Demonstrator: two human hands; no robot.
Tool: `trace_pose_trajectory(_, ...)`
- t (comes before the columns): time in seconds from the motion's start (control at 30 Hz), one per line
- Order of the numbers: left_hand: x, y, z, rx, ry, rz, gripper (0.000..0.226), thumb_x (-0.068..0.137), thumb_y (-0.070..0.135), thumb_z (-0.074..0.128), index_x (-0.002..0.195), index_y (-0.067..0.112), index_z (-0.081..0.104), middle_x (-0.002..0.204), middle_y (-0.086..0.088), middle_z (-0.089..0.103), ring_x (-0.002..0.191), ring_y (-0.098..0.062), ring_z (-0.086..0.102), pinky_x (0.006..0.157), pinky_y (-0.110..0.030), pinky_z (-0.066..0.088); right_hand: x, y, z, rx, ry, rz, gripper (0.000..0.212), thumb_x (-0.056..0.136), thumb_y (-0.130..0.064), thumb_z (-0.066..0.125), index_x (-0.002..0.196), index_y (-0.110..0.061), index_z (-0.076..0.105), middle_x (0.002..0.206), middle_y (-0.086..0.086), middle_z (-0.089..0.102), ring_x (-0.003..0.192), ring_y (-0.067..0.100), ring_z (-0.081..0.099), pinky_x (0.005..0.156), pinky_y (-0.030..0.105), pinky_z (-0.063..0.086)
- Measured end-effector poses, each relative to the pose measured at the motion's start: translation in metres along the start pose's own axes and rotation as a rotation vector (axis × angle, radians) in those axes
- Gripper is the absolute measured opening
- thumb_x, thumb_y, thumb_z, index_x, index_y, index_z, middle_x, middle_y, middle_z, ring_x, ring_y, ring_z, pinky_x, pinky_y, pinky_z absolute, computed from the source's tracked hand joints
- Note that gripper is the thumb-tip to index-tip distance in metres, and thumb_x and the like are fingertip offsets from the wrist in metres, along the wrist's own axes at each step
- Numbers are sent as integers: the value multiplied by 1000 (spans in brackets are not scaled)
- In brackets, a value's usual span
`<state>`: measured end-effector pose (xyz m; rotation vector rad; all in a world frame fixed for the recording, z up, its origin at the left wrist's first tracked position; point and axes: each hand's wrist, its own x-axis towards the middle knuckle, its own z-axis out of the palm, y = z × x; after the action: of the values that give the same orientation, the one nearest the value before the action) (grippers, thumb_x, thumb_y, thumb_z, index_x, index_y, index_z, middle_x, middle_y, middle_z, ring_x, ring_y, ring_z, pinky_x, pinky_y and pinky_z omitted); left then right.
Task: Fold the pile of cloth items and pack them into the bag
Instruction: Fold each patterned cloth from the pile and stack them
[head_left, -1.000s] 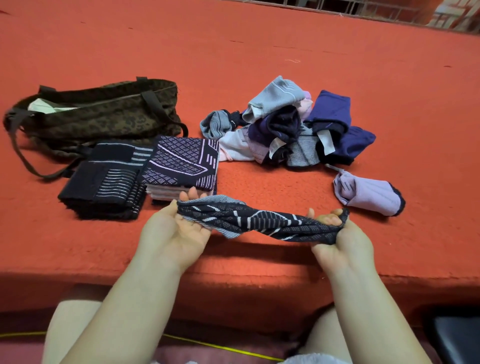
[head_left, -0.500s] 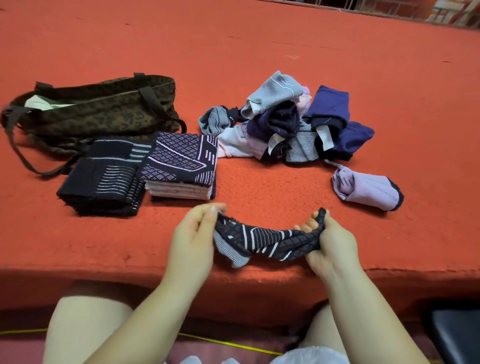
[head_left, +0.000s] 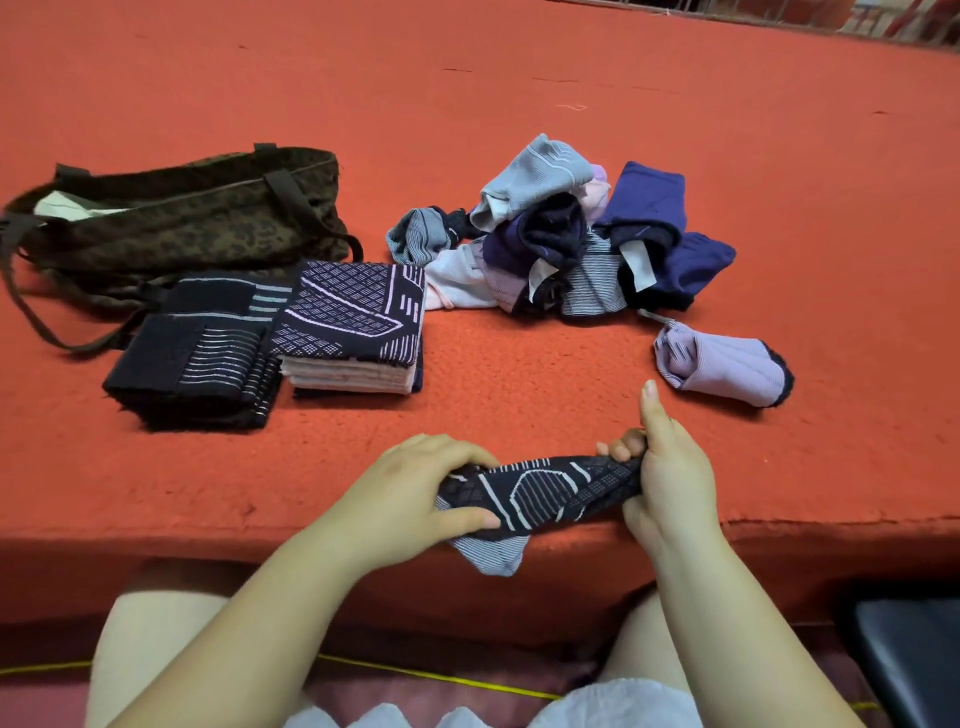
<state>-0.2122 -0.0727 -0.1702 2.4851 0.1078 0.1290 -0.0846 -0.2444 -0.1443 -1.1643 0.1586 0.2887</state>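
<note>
A dark patterned cloth with white lines is bunched between both hands at the front edge of the red surface. My left hand grips its left end, and a grey striped corner hangs below. My right hand grips the right end, thumb pointing up. A pile of unfolded cloths in grey, navy and pink lies further back. Two folded stacks sit to the left: a dark one and a patterned one. The leopard-print bag lies behind them.
A loose lilac cloth lies to the right of the hands. The red surface stretches far back. Its front edge drops just below the hands. A dark seat shows at the bottom right.
Both hands have drawn closer together and come toward the front edge, bunching the stretched cloth into a shorter bundle. My left hand has turned palm down over its end.
</note>
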Motion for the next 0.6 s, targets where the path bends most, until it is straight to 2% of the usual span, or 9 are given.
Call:
trace_pose_trajectory(0.1,-3,0,1,-256,106,-89,29,73,35,79,96,43,62,95,24,66,95,6,58,87,-15,42,5,7,-6,-51,-5,0,34,91,-33,60,68,-16,41,48,-4,37,46,11,41,59,29,47)
trace_pose_trajectory(0.17,-6,2,2,-424,164,-147,30,72,23,82,89,40,66,92,23,69,87,5,64,82,-17,47,6,7,-11,-310,-24,-115,25,90,-32,62,74,-16,50,57,-5,49,57,13,50,66,28,45)
trace_pose_trajectory(0.23,-8,5,1,-512,221,-166,26,68,25,82,87,38,69,90,18,71,85,1,66,81,-19,49,4,2,-18,-698,-38,-376,14,86,-29,67,91,-20,57,77,-8,59,73,8,55,72,14,41)
trace_pose_trajectory(0.27,-9,7,0,-534,254,-160,26,67,27,82,87,38,70,90,17,71,85,0,66,81,-19,50,2,-2,-19,-839,-57,-511,18,85,-29,68,98,-23,57,86,-11,61,80,3,57,75,9,39)
trace_pose_trajectory(0.3,-10,10,-1,-533,291,-142,28,65,30,82,89,38,69,91,18,71,86,0,66,81,-18,49,-3,-7,-17,-937,-123,-640,22,85,-32,68,103,-26,57,93,-13,62,87,0,57,81,10,38)
trace_pose_trajectory(0.37,-11,15,-5,-429,372,-44,32,65,42,77,95,41,66,93,21,68,89,3,63,82,-14,45,-10,-11,-9,-1124,-336,-813,30,83,-47,61,106,-28,60,101,-17,62,100,0,56,100,24,34)
trace_pose_trajectory(0.4,-10,18,-7,-335,415,32,30,68,45,73,97,40,65,92,21,67,89,4,61,82,-12,43,-13,-11,-5,-1220,-441,-836,37,81,-55,54,107,-29,62,104,-19,62,107,0,54,108,31,27)
trace_pose_trajectory(0.47,-9,23,-9,-166,507,186,24,75,41,69,96,32,67,88,21,63,85,3,56,80,-12,41,-16,-11,0,-1323,-607,-764,48,78,-64,44,108,-32,63,109,-19,62,114,-5,48,116,36,13)
trace_pose_trajectory(0.6,-13,22,-8,-73,662,304,21,81,30,68,95,15,69,89,9,64,83,-7,59,81,-19,44,-18,-10,3,-1251,-683,-562,35,79,-64,58,91,-31,57,105,-19,62,108,-7,50,115,28,14)
